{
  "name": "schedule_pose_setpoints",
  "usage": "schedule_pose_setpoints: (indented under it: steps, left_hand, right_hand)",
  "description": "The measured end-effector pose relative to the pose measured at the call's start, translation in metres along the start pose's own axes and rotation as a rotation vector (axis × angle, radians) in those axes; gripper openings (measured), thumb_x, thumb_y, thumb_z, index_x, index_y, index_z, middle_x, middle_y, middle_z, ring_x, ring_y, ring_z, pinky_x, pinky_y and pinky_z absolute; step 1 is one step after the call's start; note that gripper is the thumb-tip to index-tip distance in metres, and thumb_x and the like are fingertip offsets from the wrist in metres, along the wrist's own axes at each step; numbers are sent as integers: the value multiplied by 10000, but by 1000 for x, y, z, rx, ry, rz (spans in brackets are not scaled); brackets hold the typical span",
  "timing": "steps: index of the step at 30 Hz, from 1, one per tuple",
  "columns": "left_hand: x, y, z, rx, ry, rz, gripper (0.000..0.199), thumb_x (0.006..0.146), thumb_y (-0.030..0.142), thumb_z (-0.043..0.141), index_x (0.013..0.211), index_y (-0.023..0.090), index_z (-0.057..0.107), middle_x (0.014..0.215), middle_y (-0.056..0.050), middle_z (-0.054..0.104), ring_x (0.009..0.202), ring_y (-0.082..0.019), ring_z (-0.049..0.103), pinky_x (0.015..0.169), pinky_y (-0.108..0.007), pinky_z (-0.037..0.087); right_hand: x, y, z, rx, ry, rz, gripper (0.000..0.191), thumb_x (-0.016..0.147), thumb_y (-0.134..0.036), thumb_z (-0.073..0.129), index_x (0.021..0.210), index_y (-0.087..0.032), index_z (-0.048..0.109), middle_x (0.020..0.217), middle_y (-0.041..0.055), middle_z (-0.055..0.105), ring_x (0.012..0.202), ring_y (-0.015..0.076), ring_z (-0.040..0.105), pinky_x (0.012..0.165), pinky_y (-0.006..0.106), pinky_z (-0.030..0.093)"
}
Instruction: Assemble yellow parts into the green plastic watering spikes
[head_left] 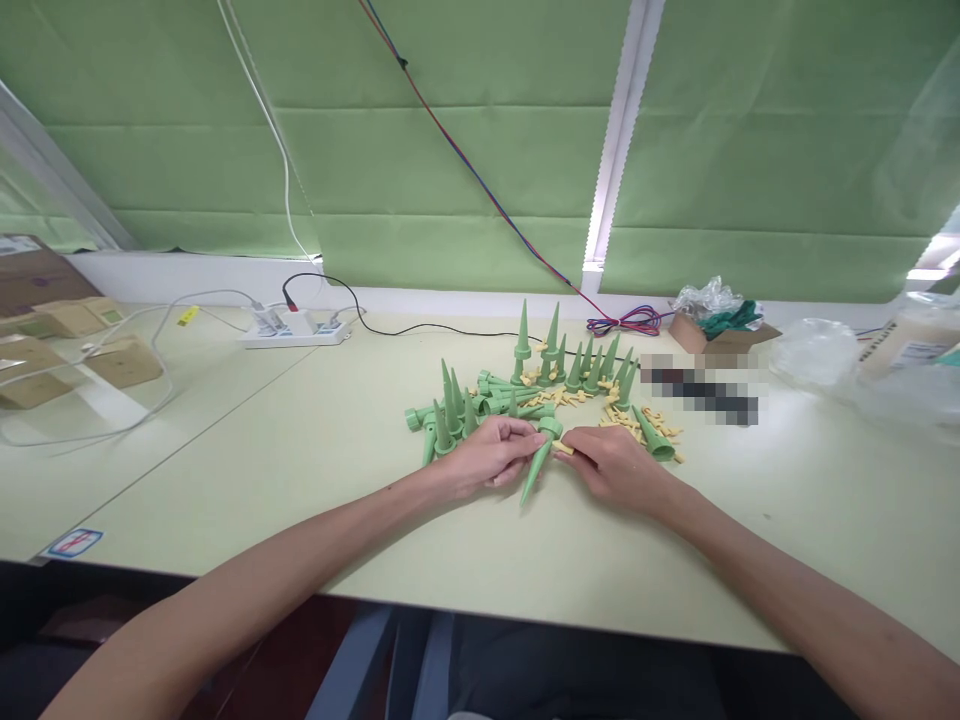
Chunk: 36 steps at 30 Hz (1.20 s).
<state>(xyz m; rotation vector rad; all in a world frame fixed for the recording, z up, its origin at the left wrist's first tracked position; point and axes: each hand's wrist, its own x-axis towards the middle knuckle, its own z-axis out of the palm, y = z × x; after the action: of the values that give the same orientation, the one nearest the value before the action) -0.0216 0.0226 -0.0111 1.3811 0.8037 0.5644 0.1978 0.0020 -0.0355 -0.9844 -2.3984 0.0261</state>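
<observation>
My left hand (pixel 501 452) is closed around the collar end of a green plastic watering spike (pixel 536 470), whose point tilts down toward me. Between the thumb and fingers of my right hand (pixel 619 462) is a small yellow plastic valve (pixel 562 448), its end close to the side of the spike's collar. Whether the two touch I cannot tell. Behind my hands, several green spikes (pixel 523 330) stand point-up and others lie on their sides (pixel 510 400). Loose yellow valves (pixel 562 397) are scattered among them. One spike (pixel 654 436) lies beside my right hand with its wide opening toward me.
A white power strip (pixel 294 328) with cables sits at the back left. Cardboard boxes (pixel 120 362) lie at far left. To the right are a pixelated dark object (pixel 705 392), an open carton (pixel 712 335) and clear plastic bags (pixel 814 350). The table's front edge (pixel 480 612) runs before me.
</observation>
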Motion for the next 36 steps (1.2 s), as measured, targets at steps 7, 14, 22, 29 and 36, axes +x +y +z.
schedule_pose_setpoints:
  steps: [7,14,22,29,36]
  left_hand:
    - [2,0,2,-6,54,31,364,866,477,673,800,121,633,390,77,411,300,-37,300,344,-198,159]
    - [1,2,4,-29,83,27,388,890,448,653,679,125,614,391,52,454,299,-36,336,335,-182,216]
    - [0,2,5,-19,107,55,409,883,479,654,686,122,620,460,40,504,323,-30,367,337,-175,258]
    - [0,-1,5,-6,62,84,414,868,530,649,742,138,606,419,53,481,322,-47,368,349,-177,280]
    - [-2,0,7,49,64,109,418,845,556,654,774,152,574,397,59,498,309,-61,356,353,-188,275]
  right_hand:
    - [2,-2,0,17,-4,81,304,1025,-306,417,750,-192,478,674,12,530,579,140,427,577,273,263]
    - [4,-6,-5,67,-47,124,322,1036,-357,410,759,-199,453,695,4,534,602,141,436,593,269,285]
    - [6,-11,-9,126,-52,180,343,1046,-338,369,746,-200,459,698,5,548,604,142,450,605,269,299]
    - [6,-12,-4,209,-17,233,340,1032,-314,383,718,-202,454,636,-10,524,580,139,459,599,271,303]
    - [7,-15,-3,297,-8,302,345,1003,-304,428,673,-205,445,578,-25,517,531,128,455,584,268,323]
